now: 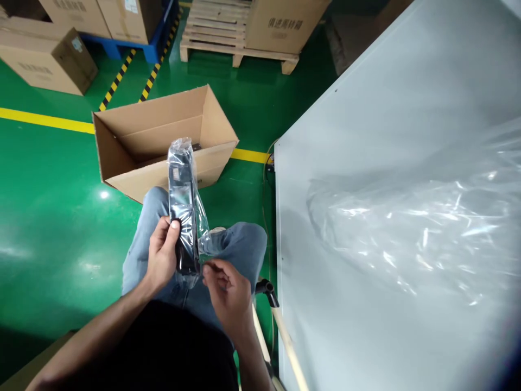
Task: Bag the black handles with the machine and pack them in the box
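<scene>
A long black plastic part (181, 184) in a clear plastic bag (202, 221) is held upright over my lap. My left hand (163, 251) grips its lower left side, thumb across the front. At the lower right edge of the bag, my right hand (228, 290) is closed in a pinch, fingertips at the film. Exactly how much film sits between those fingertips is hard to see. Just beyond my knees stands an open cardboard box (163, 122), with something dark partly visible inside.
On my right is a large light-grey surface (301, 304) with a sheet of clear plastic film (407, 233) on it. Cream tubes with a black joint (266, 288) stand by my right knee. Farther off are a wooden pallet (215, 27), a blue pallet (152, 51) and several cardboard boxes (36, 51).
</scene>
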A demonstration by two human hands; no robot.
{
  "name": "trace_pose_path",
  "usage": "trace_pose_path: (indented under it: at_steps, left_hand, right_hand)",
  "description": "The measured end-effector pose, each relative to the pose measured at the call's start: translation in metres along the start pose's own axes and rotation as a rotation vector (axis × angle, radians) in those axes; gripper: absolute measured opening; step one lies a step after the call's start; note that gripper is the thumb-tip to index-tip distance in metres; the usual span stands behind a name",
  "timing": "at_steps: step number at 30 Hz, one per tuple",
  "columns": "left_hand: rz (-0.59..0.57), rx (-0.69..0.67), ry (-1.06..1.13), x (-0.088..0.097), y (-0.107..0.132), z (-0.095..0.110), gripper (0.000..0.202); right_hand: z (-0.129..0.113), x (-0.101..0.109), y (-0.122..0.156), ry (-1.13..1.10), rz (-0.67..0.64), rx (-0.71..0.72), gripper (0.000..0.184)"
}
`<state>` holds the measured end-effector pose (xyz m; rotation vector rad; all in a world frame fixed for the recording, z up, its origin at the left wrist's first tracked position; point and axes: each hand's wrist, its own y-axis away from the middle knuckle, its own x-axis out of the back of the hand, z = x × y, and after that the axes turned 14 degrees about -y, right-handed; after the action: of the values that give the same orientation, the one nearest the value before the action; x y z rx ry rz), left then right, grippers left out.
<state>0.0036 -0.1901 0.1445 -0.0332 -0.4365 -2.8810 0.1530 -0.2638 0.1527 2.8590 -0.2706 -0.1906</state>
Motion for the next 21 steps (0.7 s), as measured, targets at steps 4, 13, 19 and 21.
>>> trace_pose_path:
  at_steps: [4, 13, 19, 21]
  left_hand:
    - [-0.056, 0.066, 0.035, -0.001, 0.003, 0.002, 0.048]
    - [-0.122, 0.002, -0.184, -0.002, 0.017, 0.011, 0.051]
    - [-0.268, 0.074, -0.151, -0.008, 0.035, -0.001, 0.048]
    - [-0.276, 0.133, -0.078, -0.008, 0.037, -0.003, 0.049]
  right_hand:
    - [0.009, 0.007, -0.004, -0.122, -0.072, -0.161, 0.034]
    - [-0.004, 0.023, -0.021, -0.040, 0.001, 0.136, 0.053]
    - [-0.015, -0.004, -0.026, 0.255, 0.201, 0.320, 0.035]
    - [-0.012, -0.007, -0.025, 0.257, 0.231, 0.308, 0.039]
